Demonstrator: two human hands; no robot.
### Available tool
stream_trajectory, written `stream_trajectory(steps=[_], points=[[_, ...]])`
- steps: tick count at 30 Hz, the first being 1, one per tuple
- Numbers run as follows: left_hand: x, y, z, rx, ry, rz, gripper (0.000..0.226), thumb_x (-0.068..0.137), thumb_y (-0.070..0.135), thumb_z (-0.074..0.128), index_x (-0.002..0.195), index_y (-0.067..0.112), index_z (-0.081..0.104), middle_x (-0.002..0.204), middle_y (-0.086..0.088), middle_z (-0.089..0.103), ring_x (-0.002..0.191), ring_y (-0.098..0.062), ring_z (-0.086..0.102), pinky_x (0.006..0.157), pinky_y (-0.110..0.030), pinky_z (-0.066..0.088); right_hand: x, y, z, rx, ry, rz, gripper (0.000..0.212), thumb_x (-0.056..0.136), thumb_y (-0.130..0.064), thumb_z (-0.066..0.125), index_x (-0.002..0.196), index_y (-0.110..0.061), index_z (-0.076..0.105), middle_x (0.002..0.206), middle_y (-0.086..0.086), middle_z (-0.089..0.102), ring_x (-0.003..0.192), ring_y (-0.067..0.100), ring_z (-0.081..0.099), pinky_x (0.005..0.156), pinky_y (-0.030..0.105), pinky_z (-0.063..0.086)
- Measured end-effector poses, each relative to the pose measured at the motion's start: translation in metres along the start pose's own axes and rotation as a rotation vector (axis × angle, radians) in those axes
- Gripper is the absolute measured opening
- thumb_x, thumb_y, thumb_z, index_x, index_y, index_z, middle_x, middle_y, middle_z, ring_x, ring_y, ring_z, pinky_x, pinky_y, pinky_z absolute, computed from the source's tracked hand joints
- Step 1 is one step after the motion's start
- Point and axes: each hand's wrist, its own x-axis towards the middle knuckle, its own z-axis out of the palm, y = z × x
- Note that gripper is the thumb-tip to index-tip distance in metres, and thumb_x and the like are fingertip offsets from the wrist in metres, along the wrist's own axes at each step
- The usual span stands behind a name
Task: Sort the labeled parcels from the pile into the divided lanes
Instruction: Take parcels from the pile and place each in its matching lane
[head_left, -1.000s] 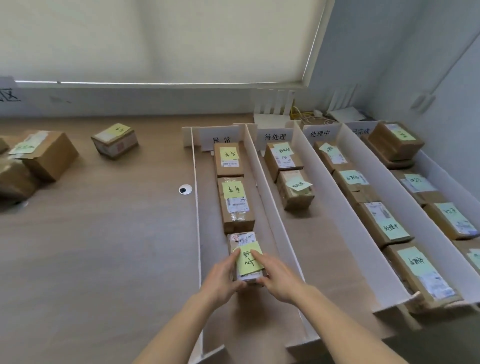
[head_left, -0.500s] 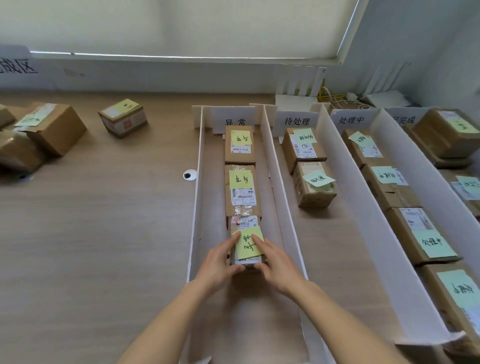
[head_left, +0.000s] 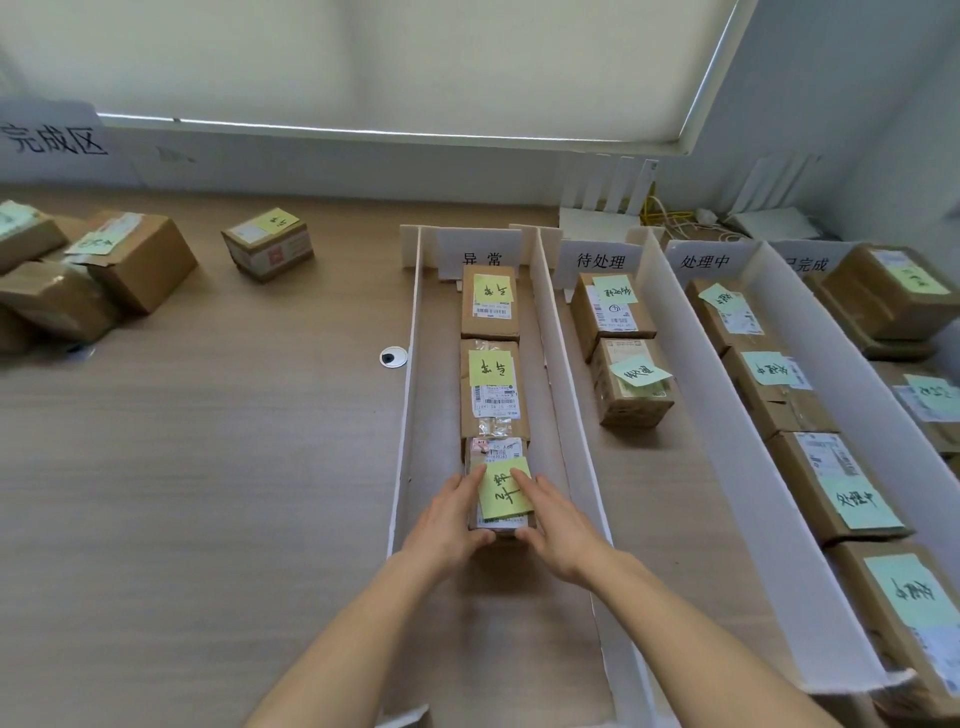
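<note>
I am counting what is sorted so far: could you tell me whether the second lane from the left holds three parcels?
No, the second lane holds only two parcels, one behind the other.

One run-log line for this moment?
both hands: left hand, right hand | hold: small yellow-noted cardboard parcel | in: leftmost white-walled lane
</note>
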Motion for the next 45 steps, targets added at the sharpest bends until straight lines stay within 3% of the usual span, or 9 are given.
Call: stream_trajectory(steps=[4, 7, 10, 16, 21, 29, 37, 41, 45], points=[[-0.021, 0.01, -0.032, 0.089, 0.074, -0.007, 0.082, 0.094, 0.042, 0.063, 0.157, 0.039, 0.012, 0.166, 0.002, 0.014, 0.15, -0.02, 0.021, 0.115, -0.037, 0.03, -0.028, -0.026, -0.029, -0.118, -0.04, 0.013, 0.077, 0.105, -0.032, 0.052, 0.162, -0.036, 0.0, 0.171, 0.005, -0.002, 0.153, 0.031, 0.023, 0.119, 0.043, 0.029], [-0.041, 0.017, -0.083, 0.161, 0.156, -0.011, 0.074, 0.096, 0.05, 0.055, 0.157, 0.037, 0.014, 0.165, 0.004, 0.015, 0.15, -0.017, 0.02, 0.113, -0.037, 0.033, -0.041, -0.061, -0.064, -0.245, 0.018, -0.027, 0.076, 0.105, -0.038, 0.051, 0.162, -0.036, 0.001, 0.171, -0.002, -0.001, 0.149, 0.029, 0.032, 0.112, 0.046, 0.04], [-0.071, 0.022, -0.151, 0.197, 0.25, -0.024, 0.071, 0.097, 0.054, 0.05, 0.157, 0.037, 0.017, 0.165, 0.006, 0.016, 0.149, -0.017, 0.022, 0.11, -0.038, 0.036, -0.046, -0.117, -0.101, -0.347, 0.108, -0.1, 0.074, 0.104, -0.045, 0.05, 0.162, -0.037, 0.005, 0.171, -0.006, 0.002, 0.15, 0.026, 0.032, 0.114, 0.043, 0.04], [-0.164, 0.001, -0.311, 0.226, 0.49, -0.077, 0.071, 0.094, 0.06, 0.05, 0.155, 0.037, 0.022, 0.164, 0.004, 0.019, 0.149, -0.017, 0.024, 0.114, -0.037, 0.033, -0.065, -0.289, -0.16, -0.46, 0.231, -0.293, 0.076, 0.102, -0.051, 0.051, 0.162, -0.037, 0.008, 0.171, -0.005, 0.006, 0.151, 0.024, 0.029, 0.119, 0.041, 0.034], [-0.277, -0.045, -0.435, 0.29, 0.646, -0.168, 0.07, 0.094, 0.064, 0.047, 0.155, 0.037, 0.025, 0.164, 0.005, 0.022, 0.147, -0.019, 0.028, 0.112, -0.037, 0.034, -0.098, -0.445, -0.17, -0.515, 0.292, -0.444, 0.074, 0.101, -0.053, 0.051, 0.161, -0.038, 0.011, 0.17, -0.007, 0.009, 0.152, 0.022, 0.028, 0.116, 0.037, 0.033], [-0.429, -0.142, -0.543, 0.274, 0.809, -0.321, 0.072, 0.091, 0.065, 0.051, 0.154, 0.041, 0.025, 0.163, 0.008, 0.022, 0.146, -0.019, 0.031, 0.109, -0.039, 0.037, -0.132, -0.621, -0.14, -0.537, 0.323, -0.621, 0.073, 0.1, -0.054, 0.052, 0.16, -0.044, 0.011, 0.17, -0.008, 0.009, 0.151, 0.022, 0.028, 0.116, 0.038, 0.034], [-0.47, -0.195, -0.59, 0.225, 0.863, -0.36, 0.071, 0.092, 0.059, 0.055, 0.154, 0.037, 0.028, 0.16, 0.01, 0.03, 0.143, -0.018, 0.036, 0.108, -0.035, 0.037, -0.119, -0.697, -0.113, -0.574, 0.327, -0.677, 0.07, 0.101, -0.054, 0.051, 0.16, -0.04, 0.016, 0.169, -0.009, 0.014, 0.148, 0.021, 0.033, 0.111, 0.038, 0.038], [-0.458, -0.213, -0.606, 0.271, 0.85, -0.352, 0.069, 0.094, 0.058, 0.054, 0.154, 0.037, 0.028, 0.157, 0.013, 0.034, 0.139, -0.018, 0.041, 0.103, -0.033, 0.041, -0.087, -0.711, -0.112, -0.594, 0.342, -0.67, 0.07, 0.1, -0.054, 0.052, 0.16, -0.038, 0.02, 0.164, -0.009, 0.026, 0.142, 0.022, 0.041, 0.105, 0.037, 0.041], [-0.423, -0.231, -0.629, 0.281, 0.825, -0.352, 0.069, 0.094, 0.059, 0.053, 0.154, 0.037, 0.028, 0.157, 0.012, 0.036, 0.137, -0.018, 0.043, 0.102, -0.033, 0.042, -0.046, -0.722, -0.119, -0.577, 0.337, -0.639, 0.071, 0.1, -0.053, 0.052, 0.16, -0.039, 0.018, 0.165, -0.006, 0.026, 0.144, 0.023, 0.04, 0.108, 0.038, 0.041]])
